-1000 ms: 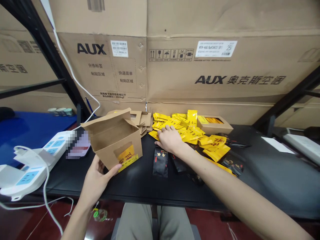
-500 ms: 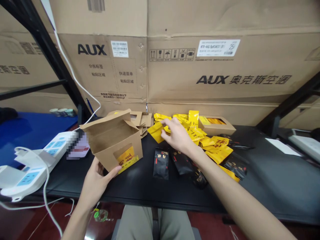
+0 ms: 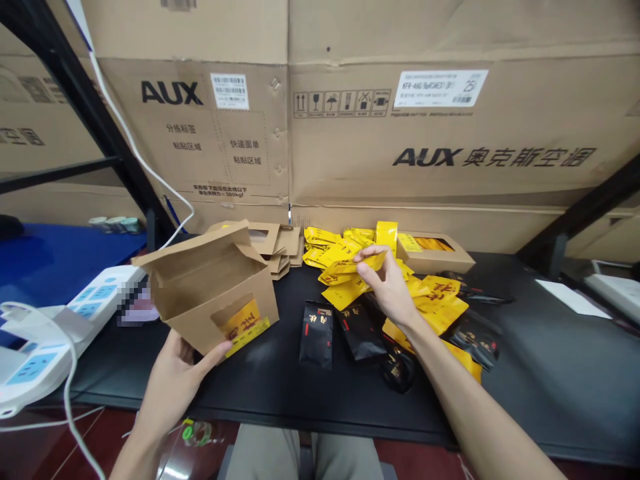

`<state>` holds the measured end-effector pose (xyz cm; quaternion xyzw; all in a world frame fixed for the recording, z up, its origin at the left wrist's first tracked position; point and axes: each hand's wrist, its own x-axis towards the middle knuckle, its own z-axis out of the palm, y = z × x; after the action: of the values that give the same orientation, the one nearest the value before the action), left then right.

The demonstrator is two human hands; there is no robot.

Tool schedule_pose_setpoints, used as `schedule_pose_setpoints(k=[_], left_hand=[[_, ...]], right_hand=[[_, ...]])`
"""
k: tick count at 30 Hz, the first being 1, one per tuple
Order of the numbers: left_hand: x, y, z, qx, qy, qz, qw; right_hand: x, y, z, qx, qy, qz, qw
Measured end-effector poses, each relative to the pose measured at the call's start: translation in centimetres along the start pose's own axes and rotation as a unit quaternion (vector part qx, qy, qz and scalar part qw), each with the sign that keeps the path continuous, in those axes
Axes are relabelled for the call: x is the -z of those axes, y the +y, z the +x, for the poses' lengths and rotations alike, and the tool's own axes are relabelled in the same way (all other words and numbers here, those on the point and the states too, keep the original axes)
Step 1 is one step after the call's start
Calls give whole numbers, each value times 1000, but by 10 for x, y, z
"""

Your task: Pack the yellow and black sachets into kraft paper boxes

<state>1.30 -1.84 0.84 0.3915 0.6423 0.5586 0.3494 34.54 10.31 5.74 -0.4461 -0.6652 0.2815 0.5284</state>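
Note:
My left hand (image 3: 177, 373) grips the lower front of a brown cardboard box (image 3: 200, 317), thumb on its front and fingers underneath. The box is tilted, its lid up, and a yellow packet (image 3: 244, 320) shows through the window. Over the heap of yellow packets (image 3: 440, 293), my right hand (image 3: 387, 283) is closed, thumb and forefinger pinching a yellow packet (image 3: 337, 270). Other yellow packets lie right under and behind it. Black packets (image 3: 317, 335) lie in front of the heap, some partly beneath it.
Flattened brown boxes (image 3: 287, 250) are stacked behind the open one. A filled windowed box (image 3: 440, 257) rests at the back right. At left lies a white power strip (image 3: 95, 300) with cables. Large cardboard sheets (image 3: 345, 153) wall off the back of the black table (image 3: 540, 360).
My right hand has moved right, back over the yellow heap. The box in my left hand has shifted slightly left in the view, which has itself moved a little.

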Motion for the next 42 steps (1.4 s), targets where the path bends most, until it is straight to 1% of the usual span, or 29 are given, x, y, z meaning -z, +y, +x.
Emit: schedule_pose_setpoints(k=[4,8,11,15,21,25,31,42], left_hand=[[0,-3,0,6,9,-8,1000],[1,-5,0,-1,14,-7,1000],[1,-7,0,1,10,-6,1000],[2,-9,0,4,5,-8,1000],[1,-3,-1,11,9,-12,1000],[1,-2,-1,24,12,-10,1000],[3,-5,0,22,3,-4,1000],[1,-3,0,9,-1,-12,1000]], right_hand=[[-4,3,-6,-32,12,-35,999],[-8,12,-6,-76,26,-80,994],[-9,19,-5,-87,12,-74,993],[-10,22,-5,-60,-6,-98,993],[-11,19,-8,-15,4,-172,985],[-12,18,-9,8,14,-191,981],[-11,17,-8,15,37,-188,981],[-9,17,-9,11,59,-189,980]])
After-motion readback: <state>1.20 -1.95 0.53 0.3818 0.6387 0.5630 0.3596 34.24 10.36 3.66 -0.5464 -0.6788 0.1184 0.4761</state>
